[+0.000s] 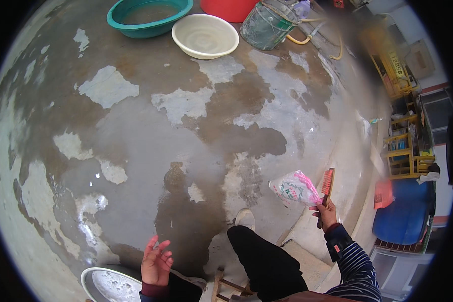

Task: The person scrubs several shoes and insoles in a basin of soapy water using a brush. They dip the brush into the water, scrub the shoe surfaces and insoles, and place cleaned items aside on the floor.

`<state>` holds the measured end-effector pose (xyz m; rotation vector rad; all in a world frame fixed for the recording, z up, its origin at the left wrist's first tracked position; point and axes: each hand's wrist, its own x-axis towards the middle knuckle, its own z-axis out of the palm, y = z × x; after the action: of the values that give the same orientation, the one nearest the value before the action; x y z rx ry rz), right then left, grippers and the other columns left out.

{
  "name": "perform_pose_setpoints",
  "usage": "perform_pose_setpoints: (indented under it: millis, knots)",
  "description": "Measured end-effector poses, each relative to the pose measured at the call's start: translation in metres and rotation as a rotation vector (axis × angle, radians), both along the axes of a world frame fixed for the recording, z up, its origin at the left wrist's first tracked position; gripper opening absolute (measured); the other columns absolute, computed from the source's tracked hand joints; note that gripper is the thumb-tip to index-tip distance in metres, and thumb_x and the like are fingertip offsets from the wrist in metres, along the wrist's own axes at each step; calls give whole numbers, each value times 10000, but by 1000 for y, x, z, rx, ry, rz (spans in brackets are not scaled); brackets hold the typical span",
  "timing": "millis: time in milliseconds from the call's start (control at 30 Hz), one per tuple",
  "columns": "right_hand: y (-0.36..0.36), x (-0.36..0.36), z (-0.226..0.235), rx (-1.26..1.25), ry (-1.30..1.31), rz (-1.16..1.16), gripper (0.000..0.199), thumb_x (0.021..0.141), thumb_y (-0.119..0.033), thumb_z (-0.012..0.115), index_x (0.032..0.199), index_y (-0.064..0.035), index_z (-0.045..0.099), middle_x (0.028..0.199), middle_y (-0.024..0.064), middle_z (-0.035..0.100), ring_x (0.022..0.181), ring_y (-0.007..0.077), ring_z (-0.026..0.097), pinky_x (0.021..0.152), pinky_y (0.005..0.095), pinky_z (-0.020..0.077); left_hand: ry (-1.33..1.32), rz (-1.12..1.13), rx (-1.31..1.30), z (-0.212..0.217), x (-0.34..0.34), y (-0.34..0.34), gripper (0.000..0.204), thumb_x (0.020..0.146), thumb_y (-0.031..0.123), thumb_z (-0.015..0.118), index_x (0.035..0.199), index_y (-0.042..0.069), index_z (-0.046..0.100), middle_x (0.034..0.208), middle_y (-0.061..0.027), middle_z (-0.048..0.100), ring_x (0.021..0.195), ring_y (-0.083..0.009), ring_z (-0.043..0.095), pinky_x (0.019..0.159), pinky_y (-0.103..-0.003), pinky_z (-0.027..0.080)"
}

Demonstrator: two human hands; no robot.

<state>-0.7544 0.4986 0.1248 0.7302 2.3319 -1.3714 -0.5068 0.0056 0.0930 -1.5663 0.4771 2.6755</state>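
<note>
My right hand (328,215) is closed at the right, gripping the handle of a long scrub brush (328,182) with orange-red bristles pointing away from me. Pinched in the same hand is a white and pink printed plastic bag (292,189), which hangs out to the left of the brush. Its contents, if any, cannot be made out. At the lower left my left hand (157,266) is raised with its fingers apart and a little bent, holding nothing. Beside it stands a white-rimmed basin (87,274) with foamy water, partly cut off by the view's edge.
Across the wet, patchy concrete floor (136,131) stand a green basin (151,29), a cream basin (206,50), a red tub (224,9) and a dirty bucket (264,27). A yellow hose (302,41) lies behind. A blue barrel (400,211) and yellow racks (400,151) line the right.
</note>
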Motion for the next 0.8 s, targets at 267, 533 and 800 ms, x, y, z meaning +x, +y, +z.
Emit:
perform_pose_setpoints:
  millis: [267,533,800]
  knots:
    - [86,58,124,65,-130,-82,78,927,-42,559,973,-74,505,873,57,632,780,200,694,584,291,543,-275,64,94,-32,64,61,444,919,232,575,1341,176,447,1103,-111,621,818,-175,611,666,-288,526]
    - [201,150,245,95,-53,-377,103,892,20,555,932,-64,511,828,64,629,741,201,695,566,292,552,-265,-12,68,58,91,8,344,929,234,559,1238,87,518,1143,-131,593,1019,-257,579,902,-388,509]
    - [292,162,300,24,-16,-663,129,825,42,554,903,-51,512,773,75,622,672,209,696,518,305,553,-515,-317,-192,260,-71,79,300,916,243,551,1179,99,537,1028,-93,596,942,-239,572,754,-381,555]
